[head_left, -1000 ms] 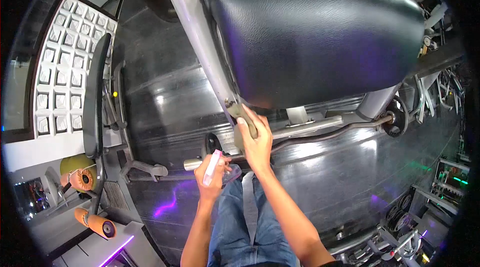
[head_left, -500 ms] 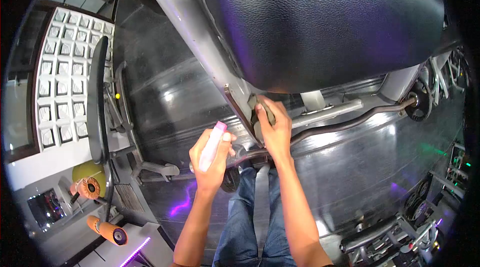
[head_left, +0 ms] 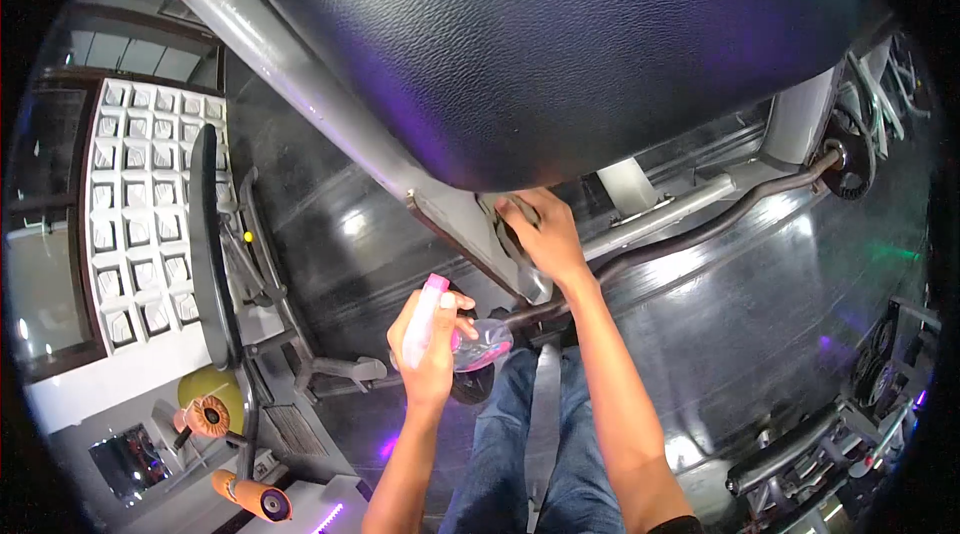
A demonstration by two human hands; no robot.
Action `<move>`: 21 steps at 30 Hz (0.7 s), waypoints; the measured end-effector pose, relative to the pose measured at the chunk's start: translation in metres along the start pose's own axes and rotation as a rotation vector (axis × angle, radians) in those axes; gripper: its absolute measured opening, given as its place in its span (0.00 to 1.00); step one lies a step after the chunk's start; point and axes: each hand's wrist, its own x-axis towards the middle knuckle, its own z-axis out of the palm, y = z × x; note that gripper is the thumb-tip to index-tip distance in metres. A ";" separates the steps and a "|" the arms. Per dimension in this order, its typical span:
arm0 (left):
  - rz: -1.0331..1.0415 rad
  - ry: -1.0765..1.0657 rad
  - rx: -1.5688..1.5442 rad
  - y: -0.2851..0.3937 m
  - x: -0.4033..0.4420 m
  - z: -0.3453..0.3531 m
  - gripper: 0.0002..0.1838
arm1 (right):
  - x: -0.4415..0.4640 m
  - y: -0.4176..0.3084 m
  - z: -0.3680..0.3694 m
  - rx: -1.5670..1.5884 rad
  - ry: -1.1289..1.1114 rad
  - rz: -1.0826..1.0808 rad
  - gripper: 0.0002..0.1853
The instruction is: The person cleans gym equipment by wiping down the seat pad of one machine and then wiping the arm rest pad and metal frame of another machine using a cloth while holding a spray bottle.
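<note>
My left hand is closed around a spray bottle with a pink-tipped white head and a clear body. The bottle is tilted, its body pointing right, below the bench frame. My right hand grips a dark, greyish-olive cloth and presses it against the grey metal frame. Part of the cloth is hidden by my fingers. Just above that hand hangs the lower edge of a black padded cushion, which fills the top of the view.
A bent barbell with a black plate crosses beneath the bench, in front of my legs. Another machine with a dark pad and orange rollers stands to the left. More gym equipment is at lower right.
The view has shifted, so the cushion sits further left. My left hand has turned and the clear bottle body now shows. My right hand stays on the frame with the cloth, its wrist bent more.
</note>
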 end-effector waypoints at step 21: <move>-0.037 0.018 0.019 -0.029 -0.011 -0.005 0.21 | 0.062 0.032 0.042 0.171 0.169 -0.146 0.19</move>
